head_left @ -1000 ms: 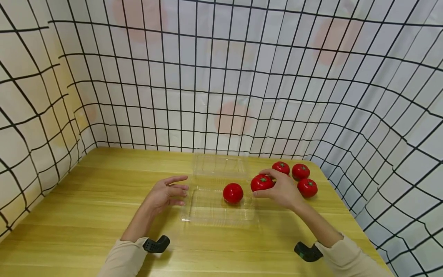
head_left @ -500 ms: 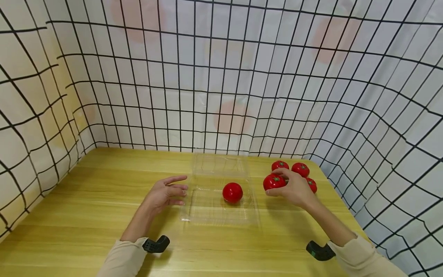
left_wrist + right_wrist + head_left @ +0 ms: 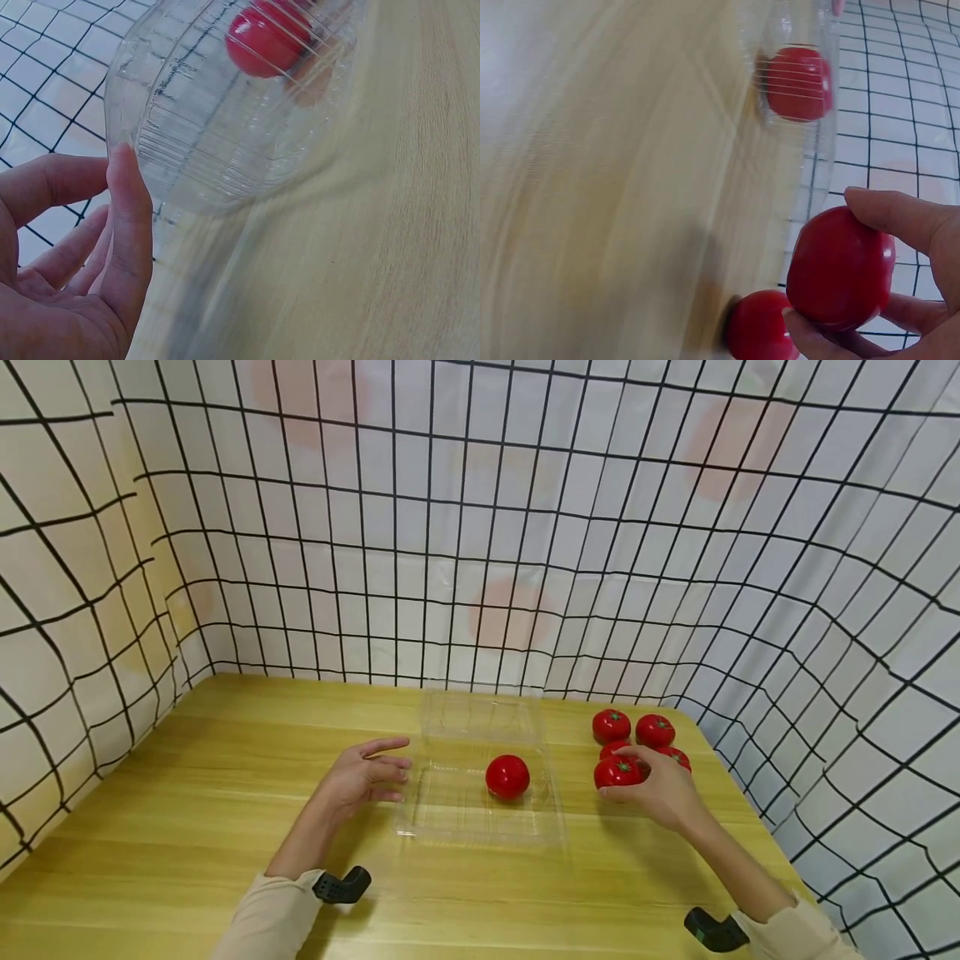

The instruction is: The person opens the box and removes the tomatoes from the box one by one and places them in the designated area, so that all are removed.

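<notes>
My right hand [image 3: 660, 787] holds a red tomato [image 3: 618, 772] with a green star-shaped top, thumb and fingers around its sides. Another tomato [image 3: 613, 749] sits partly hidden right behind it. In the right wrist view the held tomato [image 3: 840, 268] appears raised, with a tomato [image 3: 763, 328] below it. A clear plastic clamshell box [image 3: 450, 814] lies in front, its lid [image 3: 480, 714] folded back. One tomato [image 3: 507, 777] rests inside the box. My left hand [image 3: 363, 779] is at the box's left edge, fingers extended and spread; whether they touch the rim is unclear.
Several more tomatoes stand at the right rear, among them one at the back [image 3: 611, 727] and one beside it [image 3: 656, 730]. Black-gridded white sheeting [image 3: 487, 527] encloses the wooden table [image 3: 247, 760] at the back and sides.
My right hand has moved right with its tomato, away from the box and towards the tomato group. The left hand and the box have stayed in place.
</notes>
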{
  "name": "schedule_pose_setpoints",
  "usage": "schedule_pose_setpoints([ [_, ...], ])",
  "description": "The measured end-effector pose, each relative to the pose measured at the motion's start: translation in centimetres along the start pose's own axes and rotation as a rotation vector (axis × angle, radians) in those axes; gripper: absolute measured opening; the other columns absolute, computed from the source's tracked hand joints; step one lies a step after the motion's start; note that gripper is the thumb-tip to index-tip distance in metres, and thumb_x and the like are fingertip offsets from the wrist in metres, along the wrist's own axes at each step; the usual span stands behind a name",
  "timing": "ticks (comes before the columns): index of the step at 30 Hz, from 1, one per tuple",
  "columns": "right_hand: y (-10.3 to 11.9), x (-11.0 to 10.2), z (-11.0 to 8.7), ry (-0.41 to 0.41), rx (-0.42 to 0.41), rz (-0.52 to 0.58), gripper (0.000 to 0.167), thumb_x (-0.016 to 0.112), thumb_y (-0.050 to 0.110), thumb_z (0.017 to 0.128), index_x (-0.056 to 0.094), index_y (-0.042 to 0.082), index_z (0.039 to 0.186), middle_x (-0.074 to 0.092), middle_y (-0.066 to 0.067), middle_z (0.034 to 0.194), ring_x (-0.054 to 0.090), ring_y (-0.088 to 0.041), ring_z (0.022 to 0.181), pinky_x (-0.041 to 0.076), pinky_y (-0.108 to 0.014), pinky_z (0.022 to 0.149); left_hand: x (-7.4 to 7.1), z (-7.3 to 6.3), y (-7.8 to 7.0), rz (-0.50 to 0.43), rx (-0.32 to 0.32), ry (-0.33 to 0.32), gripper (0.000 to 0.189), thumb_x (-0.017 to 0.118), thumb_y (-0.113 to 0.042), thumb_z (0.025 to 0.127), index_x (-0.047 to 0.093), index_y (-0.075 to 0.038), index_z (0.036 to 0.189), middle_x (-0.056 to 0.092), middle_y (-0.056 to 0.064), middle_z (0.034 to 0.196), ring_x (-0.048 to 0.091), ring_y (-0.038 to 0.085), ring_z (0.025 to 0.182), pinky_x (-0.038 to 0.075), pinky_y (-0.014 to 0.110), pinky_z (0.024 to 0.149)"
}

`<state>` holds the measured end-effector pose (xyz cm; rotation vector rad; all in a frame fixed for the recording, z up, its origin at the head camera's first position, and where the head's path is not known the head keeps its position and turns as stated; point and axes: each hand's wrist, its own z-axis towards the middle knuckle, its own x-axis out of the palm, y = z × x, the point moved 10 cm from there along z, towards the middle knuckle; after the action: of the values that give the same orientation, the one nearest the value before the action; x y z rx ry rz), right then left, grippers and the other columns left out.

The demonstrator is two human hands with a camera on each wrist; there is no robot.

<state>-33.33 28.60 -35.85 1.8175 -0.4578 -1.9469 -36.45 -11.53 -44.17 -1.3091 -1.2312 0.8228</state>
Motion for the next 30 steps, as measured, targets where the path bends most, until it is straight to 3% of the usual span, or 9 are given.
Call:
schedule_pose_setpoints([
  [12,-1.8,0.4,-0.7,-0.016,0.026,0.002,0.077,0.084,0.041,0.079,0.056,0.003,0.140,0.056,-0.028,0.139,0.053,-0.048,0.123,0.051,-0.065,0.095,-0.1,0.1,0.1,0.008,-0.010,-0.003,0.064,0.064,0.006,0.092,0.043,0.000,0.152,0.064,0.020,0.122,0.069,0.019,0.083,0.063,0.032,0.067],
  [30,-3.9,1.3,-0.9,-0.013,0.028,0.004,0.068,0.086,0.035,0.078,0.058,0.003,0.132,0.060,-0.029,0.131,0.056,-0.046,0.116,0.053,-0.062,0.090,0.0,0.1,0.0,-0.006,-0.012,0.000,0.065,0.065,0.006,0.092,0.042,0.000,0.152,0.065,0.018,0.119,0.069,0.018,0.083,0.063,0.031,0.066],
])
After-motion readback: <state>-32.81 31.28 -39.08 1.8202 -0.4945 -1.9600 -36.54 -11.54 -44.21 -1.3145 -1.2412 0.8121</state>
